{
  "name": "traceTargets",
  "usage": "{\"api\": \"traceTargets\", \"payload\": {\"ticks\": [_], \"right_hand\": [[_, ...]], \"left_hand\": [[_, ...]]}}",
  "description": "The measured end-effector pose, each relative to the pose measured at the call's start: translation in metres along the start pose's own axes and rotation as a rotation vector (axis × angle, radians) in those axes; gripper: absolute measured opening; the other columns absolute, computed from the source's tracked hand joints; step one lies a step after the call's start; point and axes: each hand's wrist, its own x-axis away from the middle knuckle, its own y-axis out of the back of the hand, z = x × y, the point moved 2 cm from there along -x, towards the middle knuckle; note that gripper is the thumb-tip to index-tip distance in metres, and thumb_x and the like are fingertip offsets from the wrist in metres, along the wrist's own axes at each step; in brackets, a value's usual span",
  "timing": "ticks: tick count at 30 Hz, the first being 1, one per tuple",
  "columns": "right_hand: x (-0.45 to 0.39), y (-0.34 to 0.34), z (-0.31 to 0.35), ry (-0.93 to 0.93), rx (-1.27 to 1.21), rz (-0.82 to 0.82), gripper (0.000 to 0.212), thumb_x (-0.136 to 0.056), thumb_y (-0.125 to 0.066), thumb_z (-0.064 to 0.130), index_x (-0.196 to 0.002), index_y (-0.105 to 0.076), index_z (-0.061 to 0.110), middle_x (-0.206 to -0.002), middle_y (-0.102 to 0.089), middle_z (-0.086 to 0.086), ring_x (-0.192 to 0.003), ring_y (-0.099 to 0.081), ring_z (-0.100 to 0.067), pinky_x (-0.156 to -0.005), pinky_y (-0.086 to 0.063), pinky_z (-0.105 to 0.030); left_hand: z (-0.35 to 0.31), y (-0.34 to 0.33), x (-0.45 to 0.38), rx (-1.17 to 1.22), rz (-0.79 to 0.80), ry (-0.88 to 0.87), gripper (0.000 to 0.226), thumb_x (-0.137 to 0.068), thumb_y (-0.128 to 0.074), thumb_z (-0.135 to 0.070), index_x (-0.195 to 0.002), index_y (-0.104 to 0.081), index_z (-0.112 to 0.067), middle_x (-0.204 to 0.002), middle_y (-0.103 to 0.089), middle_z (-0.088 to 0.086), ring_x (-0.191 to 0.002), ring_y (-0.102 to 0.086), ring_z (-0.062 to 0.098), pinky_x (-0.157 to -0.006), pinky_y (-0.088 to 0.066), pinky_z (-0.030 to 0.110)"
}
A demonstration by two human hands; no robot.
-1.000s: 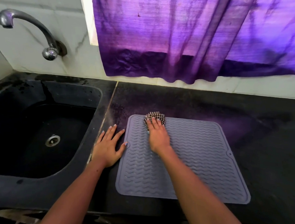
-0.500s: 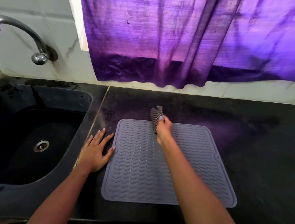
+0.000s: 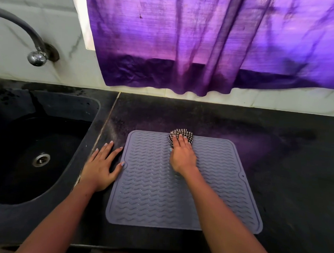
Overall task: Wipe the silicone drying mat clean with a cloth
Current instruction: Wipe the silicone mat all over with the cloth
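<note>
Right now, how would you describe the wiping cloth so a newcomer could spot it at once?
Start at the black countertop right of the sink, where a grey wavy-ribbed mat lies. At the mat's far edge, the right hand presses down a small bunched cloth. Its black-and-white check is the only pattern among plain surfaces.

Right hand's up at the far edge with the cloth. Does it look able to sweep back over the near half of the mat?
Probably yes. The right hand presses the cloth flat at the mat's far edge, and nothing sits on the near half; the left hand rests beside it on the counter.
</note>
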Motion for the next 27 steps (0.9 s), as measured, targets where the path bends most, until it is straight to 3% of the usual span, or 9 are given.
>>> {"api": "traceTargets", "payload": {"ticks": [3,5,7,8,9,13,18,21,27], "right_hand": [[-0.002,0.006,-0.001,0.026,-0.043,0.034,0.057,-0.098,-0.036,0.014,-0.149,-0.013,0.014,-0.158,-0.008,-0.009,-0.146,-0.006,-0.024,-0.12,-0.007,-0.034],[-0.009,0.015,-0.005,-0.013,-0.292,0.06,0.052,-0.097,-0.04,0.009,-0.147,-0.027,0.015,-0.155,-0.022,-0.01,-0.141,-0.025,-0.025,-0.116,-0.023,-0.033],[-0.016,0.034,-0.015,-0.213,-0.741,0.023,0.042,-0.096,-0.045,0.009,-0.137,-0.047,0.017,-0.138,-0.05,-0.009,-0.112,-0.051,-0.021,-0.086,-0.045,-0.026],[-0.018,0.044,-0.021,-0.314,-0.938,-0.05,0.038,-0.096,-0.046,0.011,-0.133,-0.052,0.017,-0.128,-0.058,-0.008,-0.101,-0.054,-0.019,-0.073,-0.045,-0.024],[-0.017,0.053,-0.027,-0.395,-1.013,-0.147,0.036,-0.096,-0.046,0.013,-0.131,-0.054,0.018,-0.12,-0.061,-0.007,-0.099,-0.055,-0.019,-0.073,-0.044,-0.025],[0.001,0.066,-0.039,-0.307,-0.526,-0.33,0.045,-0.094,-0.045,0.004,-0.138,-0.045,0.014,-0.139,-0.049,-0.01,-0.126,-0.047,-0.028,-0.105,-0.037,-0.034],[0.016,0.018,-0.046,-0.132,-0.033,-0.114,0.061,-0.095,-0.04,0.011,-0.15,-0.013,0.015,-0.158,-0.012,-0.009,-0.146,-0.01,-0.024,-0.119,-0.008,-0.033],[0.013,0.01,-0.048,-0.145,0.006,-0.087,0.065,-0.095,-0.041,0.013,-0.15,-0.007,0.016,-0.159,-0.004,-0.006,-0.147,-0.003,-0.022,-0.12,-0.002,-0.033],[0.008,0.019,-0.054,-0.128,-0.1,0.003,0.057,-0.097,-0.038,0.012,-0.15,-0.016,0.019,-0.159,-0.008,-0.004,-0.147,-0.005,-0.022,-0.119,-0.007,-0.034]], "left_hand": [[-0.001,0.001,0.0,-0.005,0.016,0.006,0.075,-0.081,-0.011,-0.067,-0.144,-0.031,-0.031,-0.155,-0.021,0.003,-0.144,-0.016,0.018,-0.116,-0.007,0.034],[-0.002,0.003,0.0,0.003,0.02,0.009,0.075,-0.081,-0.011,-0.067,-0.144,-0.03,-0.031,-0.156,-0.02,0.003,-0.144,-0.015,0.017,-0.116,-0.006,0.033],[-0.002,0.004,0.001,0.009,0.027,0.01,0.075,-0.08,-0.011,-0.067,-0.144,-0.029,-0.032,-0.156,-0.02,0.002,-0.144,-0.015,0.017,-0.117,-0.005,0.033],[-0.003,0.004,0.0,0.01,0.029,0.011,0.076,-0.08,-0.011,-0.068,-0.144,-0.029,-0.032,-0.156,-0.02,0.002,-0.144,-0.014,0.017,-0.117,-0.005,0.033],[-0.003,0.004,0.0,0.011,0.03,0.013,0.076,-0.08,-0.011,-0.068,-0.144,-0.029,-0.032,-0.156,-0.02,0.002,-0.144,-0.014,0.017,-0.117,-0.005,0.033],[-0.002,0.004,0.001,0.005,0.034,0.015,0.075,-0.08,-0.01,-0.068,-0.144,-0.028,-0.033,-0.156,-0.019,0.001,-0.144,-0.013,0.015,-0.117,-0.004,0.032],[-0.002,0.003,0.0,0.01,0.024,0.008,0.075,-0.081,-0.011,-0.068,-0.144,-0.029,-0.033,-0.156,-0.019,0.001,-0.144,-0.014,0.016,-0.117,-0.006,0.034],[0.0,0.0,0.0,-0.002,0.018,0.01,0.074,-0.081,-0.011,-0.068,-0.144,-0.03,-0.033,-0.156,-0.02,0.002,-0.144,-0.015,0.017,-0.117,-0.007,0.035],[-0.001,0.002,0.001,-0.005,0.029,0.012,0.074,-0.081,-0.011,-0.068,-0.144,-0.029,-0.033,-0.156,-0.02,0.001,-0.144,-0.014,0.016,-0.117,-0.007,0.035]]}}
